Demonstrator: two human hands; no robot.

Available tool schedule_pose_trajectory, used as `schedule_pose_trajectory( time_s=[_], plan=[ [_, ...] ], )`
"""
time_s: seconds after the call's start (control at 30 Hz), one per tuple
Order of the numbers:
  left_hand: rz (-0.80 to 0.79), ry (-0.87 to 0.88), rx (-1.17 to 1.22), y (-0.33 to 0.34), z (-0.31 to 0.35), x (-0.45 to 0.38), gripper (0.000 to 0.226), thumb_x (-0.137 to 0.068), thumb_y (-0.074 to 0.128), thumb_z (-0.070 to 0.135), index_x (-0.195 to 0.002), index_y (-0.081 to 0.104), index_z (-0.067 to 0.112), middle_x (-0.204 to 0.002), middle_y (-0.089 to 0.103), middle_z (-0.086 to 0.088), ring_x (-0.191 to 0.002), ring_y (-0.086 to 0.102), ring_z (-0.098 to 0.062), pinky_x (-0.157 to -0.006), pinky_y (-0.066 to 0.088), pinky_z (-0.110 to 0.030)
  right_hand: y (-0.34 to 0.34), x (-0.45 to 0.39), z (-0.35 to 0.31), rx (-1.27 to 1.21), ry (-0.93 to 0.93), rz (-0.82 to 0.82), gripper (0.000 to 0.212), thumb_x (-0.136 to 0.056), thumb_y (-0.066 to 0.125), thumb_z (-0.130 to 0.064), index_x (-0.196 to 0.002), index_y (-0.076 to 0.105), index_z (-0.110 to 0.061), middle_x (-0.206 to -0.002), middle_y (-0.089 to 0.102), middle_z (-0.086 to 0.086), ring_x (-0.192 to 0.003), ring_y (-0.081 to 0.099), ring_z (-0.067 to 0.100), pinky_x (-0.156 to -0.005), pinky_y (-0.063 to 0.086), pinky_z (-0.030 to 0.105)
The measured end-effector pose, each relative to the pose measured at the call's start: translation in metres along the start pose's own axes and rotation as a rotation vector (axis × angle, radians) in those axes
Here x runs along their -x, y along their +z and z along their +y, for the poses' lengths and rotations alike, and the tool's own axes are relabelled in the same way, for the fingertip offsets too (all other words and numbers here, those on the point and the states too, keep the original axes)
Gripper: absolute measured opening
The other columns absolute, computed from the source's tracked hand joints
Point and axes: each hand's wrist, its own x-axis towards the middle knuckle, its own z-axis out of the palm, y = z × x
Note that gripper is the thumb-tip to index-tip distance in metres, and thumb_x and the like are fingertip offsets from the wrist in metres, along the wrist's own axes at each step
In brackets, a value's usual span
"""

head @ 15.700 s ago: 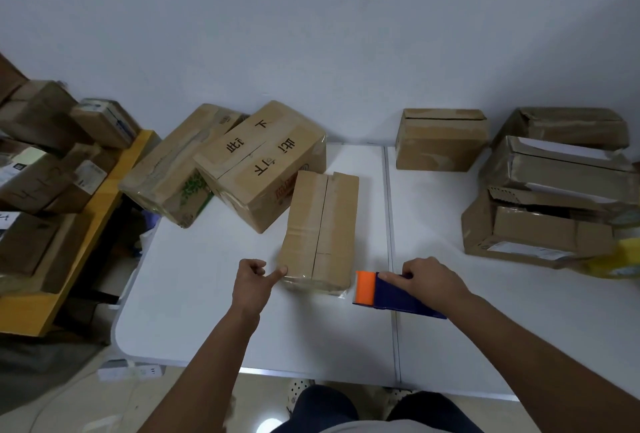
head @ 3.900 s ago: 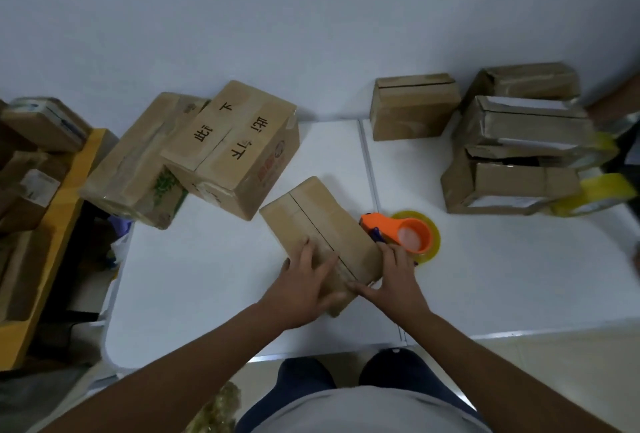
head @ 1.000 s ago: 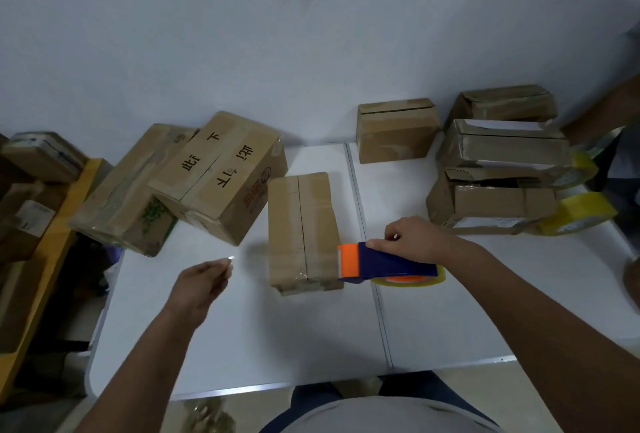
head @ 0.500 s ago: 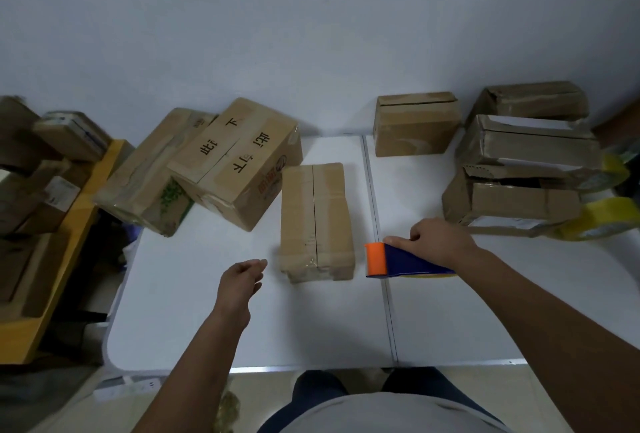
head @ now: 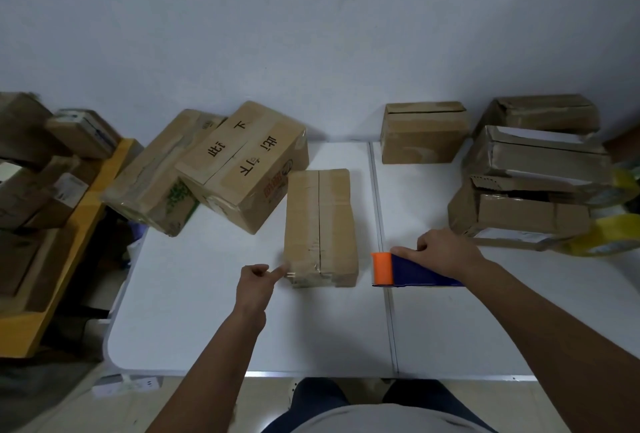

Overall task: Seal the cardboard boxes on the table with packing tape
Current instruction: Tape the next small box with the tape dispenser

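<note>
we have the narrow box (head: pixel 320 224) lying lengthwise on the white table (head: pixel 194 311), its long seam running away from us, which we judge is the line a tape strip has to follow. a glossy band shows along that seam and around the near end, so this box looks at least partly taped; how well it is stuck down we cannot tell.

our left hand (head: pixel 254 285) sits at the box's near left corner. its fingers are mostly curled in, with one finger and the thumb reaching out to the corner, where a clear, shiny bit of tape seems to sit. we judge we are pressing or pinching a tape end there, though whether the fingertip truly holds anything is too small to tell.

our right hand (head: pixel 443 254) wraps over the tape dispenser (head: pixel 412 269), fingers curled round its blue body, orange end pointing at the box. it rests on the table just beside the box's near right corner, apart from it, probably kept low and close so a pull across the near end is short.

the big printed box (head: pixel 242 165) leans behind at the left, touching or nearly touching our box's far corner. the stacked boxes (head: pixel 526 190) at the right, some with loose flaps, look not yet sealed.
</note>
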Motion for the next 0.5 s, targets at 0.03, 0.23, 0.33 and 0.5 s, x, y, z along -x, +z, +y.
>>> schedule_pose_trajectory(
  time_s=[0.03,0.23,0.33,0.5],
  plan=[
    [0.003,0.001,-0.011,0.001,-0.001,0.000,0.050,-0.083,0.080,0.029,-0.116,0.048,0.010,-0.107,0.052,-0.003,-0.107,0.052,-0.026,-0.088,0.039,-0.034,0.002,-0.001,0.001,0.005,0.005,-0.001,0.080,-0.076,0.037,-0.085,-0.074,0.066,-0.011,-0.073,0.064,0.005,-0.068,0.062,0.017,-0.067,0.051,0.032],
    [0.047,0.024,-0.021,0.006,-0.009,-0.001,0.046,-0.085,0.078,0.027,-0.117,0.051,0.009,-0.094,0.050,0.003,-0.096,0.051,-0.019,-0.082,0.037,-0.033,0.010,-0.005,0.006,-0.042,0.025,-0.010,0.080,-0.074,0.034,-0.086,-0.071,0.065,-0.012,-0.071,0.064,0.005,-0.068,0.062,0.017,-0.069,0.052,0.033],
    [0.049,0.030,-0.014,0.006,-0.011,-0.003,0.045,-0.085,0.078,0.027,-0.117,0.052,0.008,-0.094,0.051,0.002,-0.095,0.050,-0.018,-0.083,0.036,-0.031,0.011,-0.006,0.006,-0.023,0.027,-0.015,0.076,-0.078,0.037,-0.083,-0.074,0.066,-0.013,-0.073,0.063,0.005,-0.068,0.062,0.017,-0.068,0.051,0.032],
    [0.050,0.009,-0.007,0.006,-0.012,-0.004,0.045,-0.085,0.079,0.027,-0.116,0.052,0.008,-0.094,0.051,0.003,-0.100,0.050,-0.020,-0.085,0.036,-0.032,0.016,-0.010,0.003,0.031,0.041,-0.019,0.072,-0.079,0.037,-0.083,-0.067,0.060,-0.015,-0.070,0.061,0.004,-0.067,0.061,0.017,-0.062,0.046,0.028]
  ],
)
